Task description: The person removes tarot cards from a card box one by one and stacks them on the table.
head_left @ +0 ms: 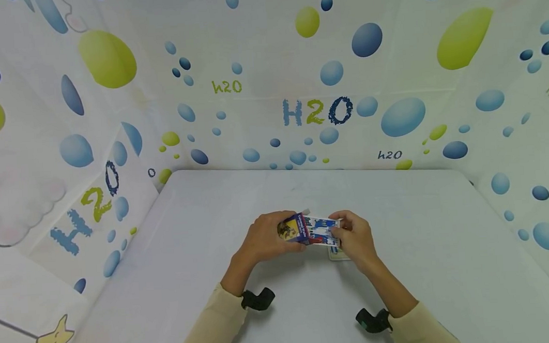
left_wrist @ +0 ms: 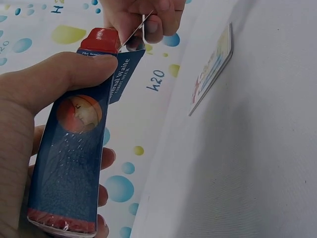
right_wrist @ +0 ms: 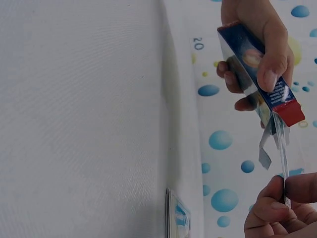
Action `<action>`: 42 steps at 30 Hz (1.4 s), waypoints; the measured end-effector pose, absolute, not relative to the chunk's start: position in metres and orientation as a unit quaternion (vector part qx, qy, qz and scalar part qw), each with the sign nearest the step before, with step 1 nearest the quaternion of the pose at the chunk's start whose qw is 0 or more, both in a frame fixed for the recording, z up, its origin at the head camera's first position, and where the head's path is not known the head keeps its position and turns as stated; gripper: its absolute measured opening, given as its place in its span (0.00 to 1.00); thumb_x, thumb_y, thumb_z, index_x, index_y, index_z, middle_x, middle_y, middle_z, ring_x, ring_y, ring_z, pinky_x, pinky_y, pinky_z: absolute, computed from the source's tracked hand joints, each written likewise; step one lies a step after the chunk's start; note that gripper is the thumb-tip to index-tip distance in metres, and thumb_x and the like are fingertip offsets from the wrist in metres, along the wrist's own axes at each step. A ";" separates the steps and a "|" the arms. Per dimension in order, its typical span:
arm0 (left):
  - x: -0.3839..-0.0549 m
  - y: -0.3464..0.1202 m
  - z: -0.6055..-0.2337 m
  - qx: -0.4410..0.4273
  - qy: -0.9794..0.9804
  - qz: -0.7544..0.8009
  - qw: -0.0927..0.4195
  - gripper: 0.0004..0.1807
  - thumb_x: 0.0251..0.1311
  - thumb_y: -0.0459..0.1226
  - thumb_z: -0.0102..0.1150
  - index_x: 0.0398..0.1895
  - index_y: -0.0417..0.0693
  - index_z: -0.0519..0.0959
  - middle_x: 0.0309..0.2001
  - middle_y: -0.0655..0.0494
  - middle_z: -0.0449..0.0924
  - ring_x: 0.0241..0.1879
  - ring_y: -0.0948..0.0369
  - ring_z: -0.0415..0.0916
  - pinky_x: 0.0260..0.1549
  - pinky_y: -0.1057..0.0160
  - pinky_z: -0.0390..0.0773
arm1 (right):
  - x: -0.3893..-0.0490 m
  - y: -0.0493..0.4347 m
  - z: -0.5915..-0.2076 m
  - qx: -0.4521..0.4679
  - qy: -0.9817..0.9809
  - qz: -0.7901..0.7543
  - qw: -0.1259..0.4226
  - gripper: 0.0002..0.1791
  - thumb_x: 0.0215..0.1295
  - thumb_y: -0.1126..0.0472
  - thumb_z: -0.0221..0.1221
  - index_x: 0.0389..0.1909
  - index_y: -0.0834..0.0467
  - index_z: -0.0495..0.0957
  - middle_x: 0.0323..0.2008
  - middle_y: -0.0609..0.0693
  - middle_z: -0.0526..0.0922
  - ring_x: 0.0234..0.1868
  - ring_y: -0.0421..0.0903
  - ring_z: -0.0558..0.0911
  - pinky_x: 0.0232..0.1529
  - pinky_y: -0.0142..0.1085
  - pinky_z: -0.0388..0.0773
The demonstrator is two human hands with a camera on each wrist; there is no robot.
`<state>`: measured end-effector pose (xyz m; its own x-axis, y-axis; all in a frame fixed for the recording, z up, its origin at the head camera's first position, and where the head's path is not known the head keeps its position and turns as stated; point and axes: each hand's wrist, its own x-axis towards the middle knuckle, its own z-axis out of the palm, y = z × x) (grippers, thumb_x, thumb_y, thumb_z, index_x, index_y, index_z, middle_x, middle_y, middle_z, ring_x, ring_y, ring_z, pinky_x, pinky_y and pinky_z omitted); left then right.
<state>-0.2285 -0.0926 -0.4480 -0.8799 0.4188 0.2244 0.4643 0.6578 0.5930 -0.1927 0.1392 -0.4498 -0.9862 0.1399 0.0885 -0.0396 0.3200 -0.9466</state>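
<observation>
My left hand [head_left: 266, 239] grips a blue tarot deck box [left_wrist: 69, 163], thumb on one narrow side and fingers curled round behind. The box has red ends, a small moon face and the words "Universal Waite". Its end flap [left_wrist: 126, 74] stands out at the side facing my right hand. Between thumb and fingers, my right hand [head_left: 357, 239] pinches colourful cards [head_left: 321, 230] that stick partly out of the box's opened end. On the table, partly behind the right hand in the head view, lies a small stack of cards [head_left: 338, 254].
A white table [head_left: 191, 279] spreads under both hands. Behind it hangs a white cloth [head_left: 258, 48] printed with blue and green drops and "H2O". Each wrist carries a black camera mount, one at the left wrist [head_left: 259, 299] and one at the right wrist [head_left: 373, 320].
</observation>
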 end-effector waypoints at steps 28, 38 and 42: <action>-0.228 -0.091 -0.450 -0.250 -0.907 -0.337 0.040 0.44 0.41 0.58 0.78 0.65 0.53 0.79 0.55 0.57 0.84 0.45 0.61 0.77 0.46 0.57 0.76 | -0.196 0.140 -0.451 0.017 -0.836 0.538 0.109 0.06 0.65 0.64 0.63 0.37 0.63 0.85 0.32 0.55 0.84 0.33 0.47 0.79 0.35 0.31 0.77; -0.228 -0.091 -0.449 -0.255 -0.906 -0.334 0.045 0.44 0.41 0.57 0.79 0.64 0.53 0.79 0.55 0.57 0.84 0.46 0.60 0.77 0.46 0.56 0.76 | -0.198 0.135 -0.454 0.109 -0.872 0.420 0.224 0.05 0.62 0.67 0.65 0.35 0.62 0.87 0.30 0.50 0.86 0.30 0.42 0.81 0.33 0.34 0.79; -0.228 -0.091 -0.450 -0.257 -0.906 -0.334 0.047 0.43 0.41 0.57 0.78 0.64 0.53 0.79 0.55 0.57 0.84 0.46 0.60 0.77 0.46 0.56 0.76 | -0.200 0.142 -0.452 0.147 -0.875 0.398 0.235 0.04 0.60 0.67 0.67 0.35 0.62 0.89 0.27 0.46 0.82 0.28 0.41 0.76 0.28 0.32 0.74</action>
<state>-0.2285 -0.0909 -0.4496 -0.8635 0.4344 0.2562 0.4967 0.6446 0.5811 -0.1999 0.1419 -0.4524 -0.8466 -0.0707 0.5275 -0.4440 0.6406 -0.6266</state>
